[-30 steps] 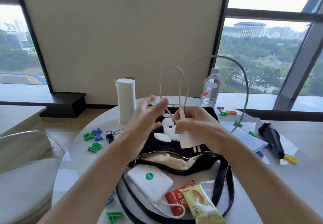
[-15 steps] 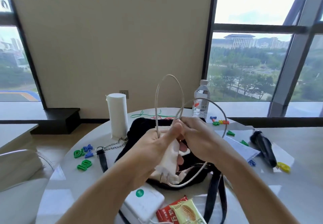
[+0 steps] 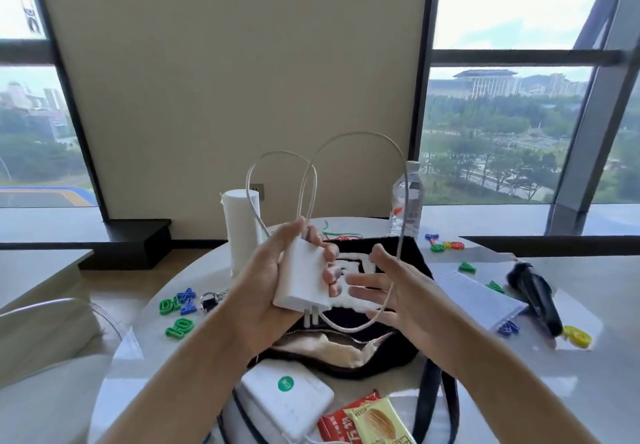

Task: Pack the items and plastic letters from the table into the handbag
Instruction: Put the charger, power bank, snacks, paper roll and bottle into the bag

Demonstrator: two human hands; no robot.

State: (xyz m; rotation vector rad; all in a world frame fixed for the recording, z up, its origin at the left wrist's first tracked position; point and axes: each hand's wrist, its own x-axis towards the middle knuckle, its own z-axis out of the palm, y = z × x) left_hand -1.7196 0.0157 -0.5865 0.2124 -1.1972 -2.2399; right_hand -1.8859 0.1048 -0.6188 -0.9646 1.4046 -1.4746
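Observation:
My left hand (image 3: 266, 281) grips a white charger plug (image 3: 303, 279) above the black handbag (image 3: 377, 357), prongs pointing down. Its white cable (image 3: 346, 142) rises in loops above the hand and hangs down past my right hand (image 3: 394, 291), which is spread with straight fingers, the cable lying across them. The handbag sits unzipped on the round white table (image 3: 145, 346), its beige lining showing. Green and blue plastic letters (image 3: 176, 305) lie at the left. More letters (image 3: 445, 244) sit at the back right, and a yellow one (image 3: 576, 336) at the right.
A white power bank (image 3: 287, 398) and two snack packets (image 3: 367, 423) lie near the front edge. A white paper roll (image 3: 240, 232), a water bottle (image 3: 407, 201), a padlock with keys (image 3: 207, 301), a sheet of paper (image 3: 478, 298) and a black folded umbrella (image 3: 533, 294) also stand on the table.
The charger plug has passed fully into my left hand and risen. My right hand has let go and opened, and the cable loops have swung wider above.

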